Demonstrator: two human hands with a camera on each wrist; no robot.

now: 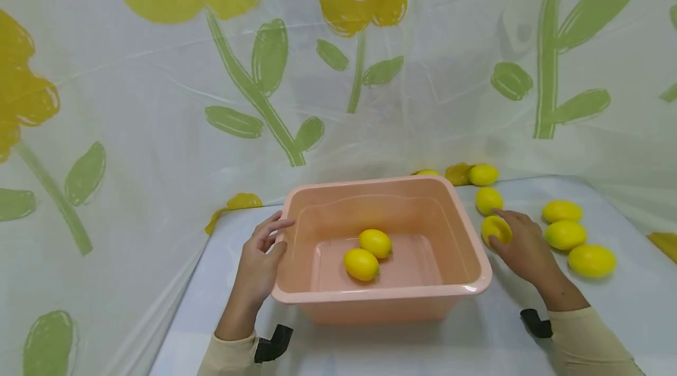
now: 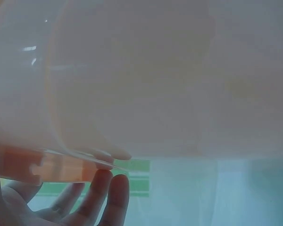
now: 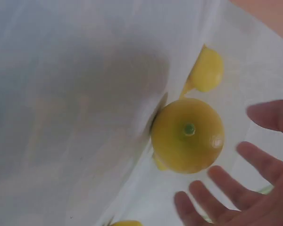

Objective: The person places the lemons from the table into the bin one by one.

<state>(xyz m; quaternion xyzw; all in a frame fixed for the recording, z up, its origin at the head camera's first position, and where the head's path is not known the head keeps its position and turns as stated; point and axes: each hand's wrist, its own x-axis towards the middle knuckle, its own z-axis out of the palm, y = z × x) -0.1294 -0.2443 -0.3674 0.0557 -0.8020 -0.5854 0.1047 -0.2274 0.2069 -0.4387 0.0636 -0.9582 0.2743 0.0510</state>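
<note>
A pink plastic basin stands in the middle of the table, with two yellow lemons lying together on its floor. My left hand grips the basin's left rim, index finger and thumb over the edge; the left wrist view shows its fingers beside the pale wall. Right of the basin, my right hand reaches over a lemon. In the right wrist view the right hand's fingers are spread beside a lemon with a green tip; whether they touch it I cannot tell.
Beyond the right hand lie a lemon and another lemon near the back edge. A further lemon is partly hidden behind the basin. To the right, several lemons form a loose row. A flowered cloth hangs behind the table.
</note>
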